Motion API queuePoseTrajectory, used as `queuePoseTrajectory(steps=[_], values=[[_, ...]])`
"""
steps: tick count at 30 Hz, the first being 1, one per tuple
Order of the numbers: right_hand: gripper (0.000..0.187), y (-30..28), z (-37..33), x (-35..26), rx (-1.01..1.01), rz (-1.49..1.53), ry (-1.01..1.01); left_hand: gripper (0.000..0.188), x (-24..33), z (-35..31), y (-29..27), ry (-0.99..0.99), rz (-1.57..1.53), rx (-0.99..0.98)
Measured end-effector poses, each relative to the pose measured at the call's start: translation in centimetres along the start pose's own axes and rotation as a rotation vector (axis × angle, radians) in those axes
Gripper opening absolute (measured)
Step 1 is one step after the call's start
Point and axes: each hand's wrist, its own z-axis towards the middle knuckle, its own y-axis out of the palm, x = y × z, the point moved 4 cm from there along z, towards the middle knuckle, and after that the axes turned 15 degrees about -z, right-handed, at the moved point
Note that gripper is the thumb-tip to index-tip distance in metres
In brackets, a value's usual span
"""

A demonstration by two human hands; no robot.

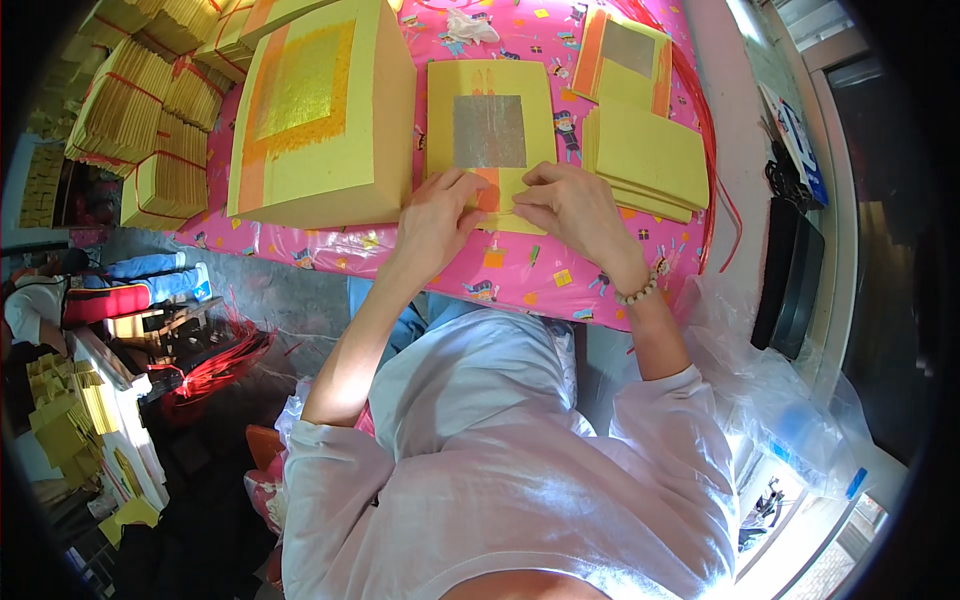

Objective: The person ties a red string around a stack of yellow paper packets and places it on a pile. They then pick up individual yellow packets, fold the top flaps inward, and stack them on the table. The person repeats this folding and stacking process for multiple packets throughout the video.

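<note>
A yellow paper sheet [440, 110] with a silver foil square [489, 131] lies in front of me on the pink table cover. Its near edge is turned up into a flap with an orange patch. My left hand [437, 212] is closed on the left side of that flap, fingertips by the orange patch. At the flap's right side my right hand [582, 208], a beaded bracelet on its wrist, pinches the paper between thumb and fingers. My fingers partly hide the fold.
A tall yellow paper stack [390, 130] stands at the left, with red-tied bundles [120, 95] beyond it. On the right sit folded yellow papers [650, 155], red strings [712, 170] and a clear plastic bag [770, 390]. Another person [40, 310] is at the far left.
</note>
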Motion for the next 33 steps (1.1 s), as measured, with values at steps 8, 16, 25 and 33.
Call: queuePoseTrajectory(steps=[8, 16, 25, 33], values=[[0.013, 0.3, -0.1, -0.3, 0.009, -0.028, -0.016, 0.032, 0.1, -0.1, 0.0, -0.019, 0.007, -0.018], [0.015, 0.2, 0.3, 0.1, 0.033, -0.046, 0.033, 0.027, 0.2, 0.2, -0.1, 0.014, 0.015, 0.024], [0.016, -3.0, -1.4, 1.2, 0.139, 0.118, 0.152, 0.067, 0.7, 0.3, -0.1, -0.025, 0.155, 0.089], [0.015, 0.2, -2.1, 1.7, -0.008, -0.034, 0.077, 0.048, 0.4, 0.2, 0.7, 0.057, 0.177, -0.027]])
